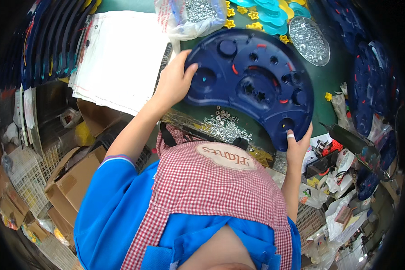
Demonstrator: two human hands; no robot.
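Between my two hands is a dark blue, crescent-shaped plastic panel (252,81) with round recesses, star-shaped holes and a few red pieces showing in its slots. My left hand (177,78) grips its left end, thumb on top. At the lower right end, my right hand (297,143) holds the rim, with a white wrap on the thumb. The fingers under the panel are hidden. A pile of small silver screws (226,127) lies on the green table just below the panel's inner curve.
Left of the panel lies a stack of white sheets (119,58). Behind are a plastic bag of metal parts (198,13), yellow stars (253,15), turquoise pieces (272,18) and a clear dish of screws (309,41). A dark power screwdriver (348,139) is at right, near more blue panels (369,85).
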